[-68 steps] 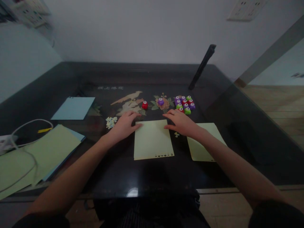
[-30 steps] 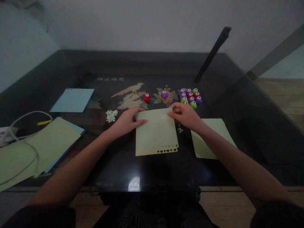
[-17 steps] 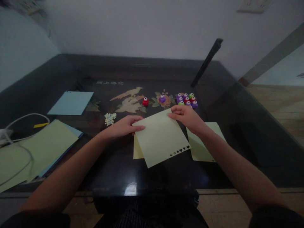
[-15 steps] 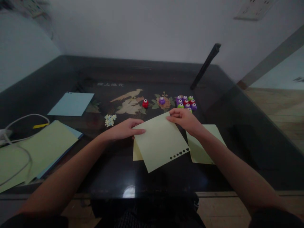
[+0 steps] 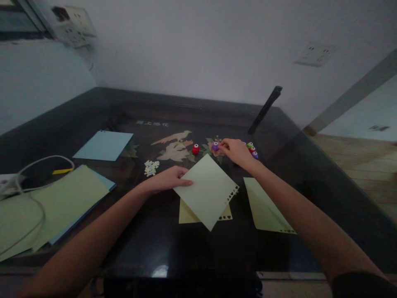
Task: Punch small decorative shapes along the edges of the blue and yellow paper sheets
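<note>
My left hand (image 5: 167,179) pinches the left corner of a pale green sheet (image 5: 207,191), which is turned diagonally and has a row of small punched shapes along one edge. A second green sheet (image 5: 188,216) lies flat under it. My right hand (image 5: 236,150) reaches to the back and its fingertips touch a small purple paper punch (image 5: 214,146) on the table's flower picture. I cannot tell whether the fingers grip it. A red punch (image 5: 195,149) stands just left of it, and several more punches (image 5: 252,151) cluster behind my right hand.
Another green sheet (image 5: 266,207) lies under my right forearm. A blue sheet (image 5: 104,145) lies at the back left, a stack of green and blue paper (image 5: 58,203) and a white cable (image 5: 34,182) at the left. Small cut-out pieces (image 5: 150,167) lie near my left hand. A black bar (image 5: 264,109) leans at the back.
My right hand let go of the top green sheet and moved back to the purple punch. My left hand kept the sheet, which has turned further diagonal.
</note>
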The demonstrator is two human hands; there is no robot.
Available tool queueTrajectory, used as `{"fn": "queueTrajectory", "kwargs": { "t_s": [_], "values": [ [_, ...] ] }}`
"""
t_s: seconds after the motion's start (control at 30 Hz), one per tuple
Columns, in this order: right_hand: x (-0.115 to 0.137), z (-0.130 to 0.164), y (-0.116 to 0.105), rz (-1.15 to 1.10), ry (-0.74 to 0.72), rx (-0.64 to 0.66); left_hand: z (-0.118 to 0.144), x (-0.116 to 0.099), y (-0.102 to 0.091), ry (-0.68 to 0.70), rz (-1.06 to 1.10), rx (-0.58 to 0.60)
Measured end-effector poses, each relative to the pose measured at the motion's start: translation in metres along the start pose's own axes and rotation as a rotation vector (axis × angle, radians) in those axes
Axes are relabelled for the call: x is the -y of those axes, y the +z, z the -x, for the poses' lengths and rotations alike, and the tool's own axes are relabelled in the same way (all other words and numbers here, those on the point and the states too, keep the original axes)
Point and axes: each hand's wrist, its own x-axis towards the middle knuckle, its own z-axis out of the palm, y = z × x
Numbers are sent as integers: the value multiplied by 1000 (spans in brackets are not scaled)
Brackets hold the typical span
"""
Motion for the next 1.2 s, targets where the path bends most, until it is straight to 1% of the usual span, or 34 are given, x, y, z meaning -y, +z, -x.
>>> {"fn": "queueTrajectory", "kwargs": {
  "t_s": [0.07, 0.13, 0.23, 0.33, 0.43, 0.5, 0.6, 0.7, 0.73, 0.8, 0.87, 0.93, 1.03, 1.1, 1.13, 1.2],
  "values": [
    [-3, -15, 5, 87, 39, -17, -1, 2, 0, -12, 71, 4],
    [-4, -25, 14, 148, 62, -6, -1, 3, 0, -13, 119, 11],
    [-2, -33, 27, 207, 84, 9, -1, 4, -1, 1, 180, 24],
    [-1, -36, 36, 230, 100, -4, -1, 4, -2, 11, 211, 27],
    [1, -35, 35, 212, 96, -31, 0, 3, -2, 12, 220, 15],
    [2, -29, 28, 177, 84, -55, 0, 2, -1, 17, 223, -1],
    [3, -13, 10, 93, 44, -95, -1, 3, 0, 21, 223, -29],
    [1, 15, -11, -31, -6, -137, -2, 2, 5, 24, 215, -76],
    [-2, 27, -16, -180, -28, -159, -2, 1, 7, 26, 208, -98],
    [-7, 52, -26, -459, -16, -185, -2, -1, 13, 29, 187, -138],
    [-15, 78, -31, -707, 53, -140, -1, -4, 19, 23, 147, -167],
    [-23, 101, -33, -857, 133, -133, 0, -6, 26, 8, 107, -185],
    [-33, 127, -30, -942, 224, -238, -1, -6, 33, -9, 144, -194],
    [-36, 138, -23, -984, 274, -266, -1, -5, 37, -6, 209, -213],
    [-37, 142, -18, -1011, 296, -244, -1, -4, 38, -3, 233, -236],
    [-35, 147, -8, -1077, 330, -149, -1, -3, 41, 4, 252, -295]
  ]
}}
